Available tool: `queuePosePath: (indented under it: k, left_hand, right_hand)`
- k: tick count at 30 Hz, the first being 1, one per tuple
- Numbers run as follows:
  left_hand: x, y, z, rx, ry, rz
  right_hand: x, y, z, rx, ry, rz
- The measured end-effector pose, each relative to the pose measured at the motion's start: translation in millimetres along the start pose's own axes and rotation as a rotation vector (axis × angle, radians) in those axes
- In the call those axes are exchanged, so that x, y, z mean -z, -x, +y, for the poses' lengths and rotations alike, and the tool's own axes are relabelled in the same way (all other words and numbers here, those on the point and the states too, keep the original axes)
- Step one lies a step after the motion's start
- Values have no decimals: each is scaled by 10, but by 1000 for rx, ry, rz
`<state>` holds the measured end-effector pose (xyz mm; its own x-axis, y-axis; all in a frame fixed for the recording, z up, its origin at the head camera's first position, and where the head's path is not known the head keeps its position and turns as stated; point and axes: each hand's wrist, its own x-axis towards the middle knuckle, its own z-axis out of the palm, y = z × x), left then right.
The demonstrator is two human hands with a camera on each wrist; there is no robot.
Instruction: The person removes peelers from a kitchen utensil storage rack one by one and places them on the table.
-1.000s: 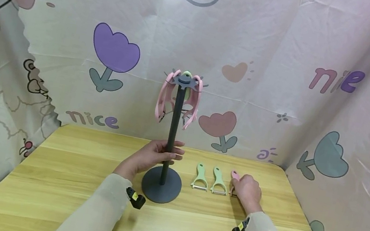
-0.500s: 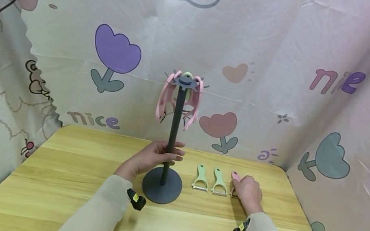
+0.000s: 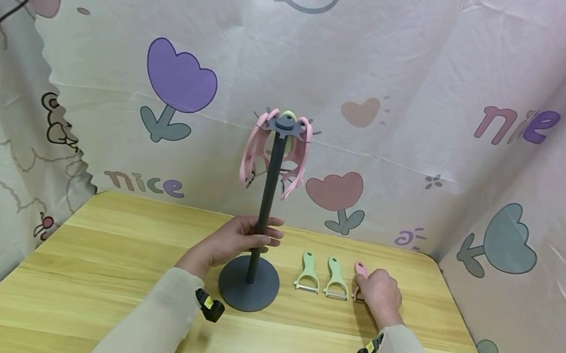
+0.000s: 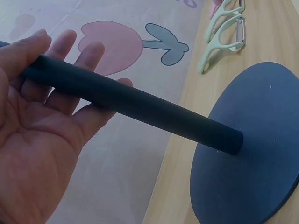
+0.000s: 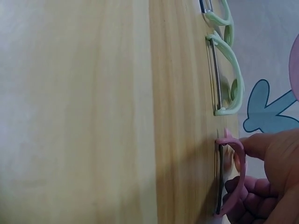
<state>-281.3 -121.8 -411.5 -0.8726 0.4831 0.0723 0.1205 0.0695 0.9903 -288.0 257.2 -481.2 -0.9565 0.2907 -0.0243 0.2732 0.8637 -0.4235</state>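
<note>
My left hand [image 3: 235, 239] holds the dark grey pole of a hanging stand [image 3: 266, 199], thumb in front and fingers behind it in the left wrist view. Its round base [image 4: 261, 140] rests on the table. Pink peelers [image 3: 249, 152] and a green one hang from hooks at the stand's top, partly hidden by the pole. Farther right, my right hand [image 3: 380, 293] pinches a pink Y-shaped peeler [image 5: 239, 163] at its handle, low at the table, with the blade end showing. To its left lie two light green peelers, one nearer [image 3: 336, 280] and one farther [image 3: 308, 273].
The wooden table [image 3: 90, 269] ends at a printed cloth backdrop [image 3: 421, 68], which rises behind and along both sides. Several thin hooks stick out from the stand's top [image 3: 286, 126]. A small black camera sits on each wrist.
</note>
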Motion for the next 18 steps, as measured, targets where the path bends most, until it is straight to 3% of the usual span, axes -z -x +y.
queuePosePath:
  k: [10, 18]
  left_hand:
    - [-5, 2, -4, 4, -4, 9]
    - [0, -4, -10, 2, -11, 13]
  right_hand:
    - [50, 41, -110, 63, -32, 103]
    - [155, 124, -468, 159, -172, 248]
